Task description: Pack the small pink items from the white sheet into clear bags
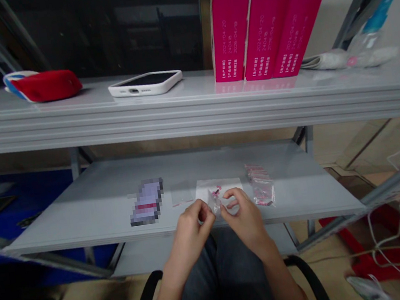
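A small clear plastic bag [214,201] stands between my two hands, near the front edge of the grey lower shelf. My left hand [194,223] pinches the bag's left side between curled fingers and thumb. On the other side, my right hand [246,218] has its thumb and forefinger bent and apart, the thumb close to the bag; whether it touches is unclear. Behind the bag lies a white sheet [232,182] with small pink marks or pieces, too small to make out. A row of overlapping clear packets with pink edges [262,185] lies right of my right hand.
Left of my hands are a flat clear bag [181,193] and a blurred-out phone [147,202]. The upper shelf [179,110] crosses ahead, carrying a white-cased phone [146,84], pink boxes [268,31], a red case [47,86] and a spray bottle [370,39]. Chair armrests flank my arms.
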The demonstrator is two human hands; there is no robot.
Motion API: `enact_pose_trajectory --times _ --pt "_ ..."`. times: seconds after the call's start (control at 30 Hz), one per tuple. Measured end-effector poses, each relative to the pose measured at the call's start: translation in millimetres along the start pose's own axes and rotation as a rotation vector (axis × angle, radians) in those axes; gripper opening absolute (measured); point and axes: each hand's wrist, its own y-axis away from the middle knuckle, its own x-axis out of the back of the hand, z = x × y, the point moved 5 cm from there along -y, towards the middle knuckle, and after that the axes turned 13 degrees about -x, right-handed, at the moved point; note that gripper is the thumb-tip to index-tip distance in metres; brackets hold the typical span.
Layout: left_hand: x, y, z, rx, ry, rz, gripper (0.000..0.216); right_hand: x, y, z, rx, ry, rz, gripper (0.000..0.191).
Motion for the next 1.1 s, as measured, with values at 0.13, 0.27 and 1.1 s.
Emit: enact_pose_trajectory --times 0.13,0.27,1.1 --pt "-4 0 6 0.014 0.110 0.017 0.012 -2 5 -11 0.163 -0.098 -0.062 0.006" --pt "-9 1 10 0.007 0.158 0.008 0.015 -7 3 -5 0.175 -0.134 -0.196 0.019" --pt "-7 -2 -41 -0.145 -0.262 0.026 0.054 -13 -30 33 0.125 -0.154 -0.107 0.012"
